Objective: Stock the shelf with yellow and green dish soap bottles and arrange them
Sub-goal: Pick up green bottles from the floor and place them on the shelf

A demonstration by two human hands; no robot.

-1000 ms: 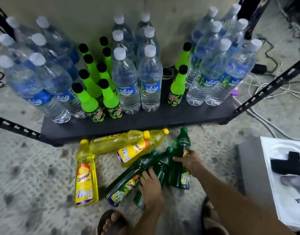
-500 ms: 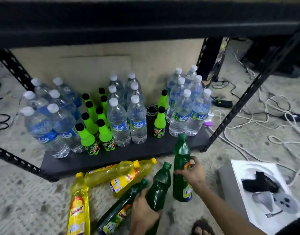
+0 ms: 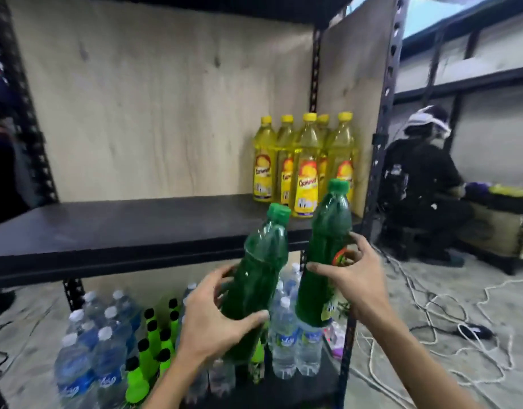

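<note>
My left hand (image 3: pixel 217 320) grips a green dish soap bottle (image 3: pixel 258 267) around its lower body, tilted slightly right. My right hand (image 3: pixel 353 278) holds a second green dish soap bottle (image 3: pixel 325 240) upright by its labelled middle. Both bottles hang in front of the black middle shelf (image 3: pixel 121 228), their caps level with the shelf board. Several yellow dish soap bottles (image 3: pixel 306 166) stand upright in a tight group at the shelf's right end, against the plywood back.
The lower shelf holds several water bottles (image 3: pixel 86 358) and bright green soda bottles (image 3: pixel 154 346). A black upright post (image 3: pixel 383 113) bounds the shelf on the right. White cables (image 3: pixel 449 320) lie on the floor. Another person (image 3: pixel 422 187) crouches at the right.
Both hands have lifted the two green bottles from the floor up to the middle shelf's height. The view has risen from the floor and lower shelf to the middle shelf.
</note>
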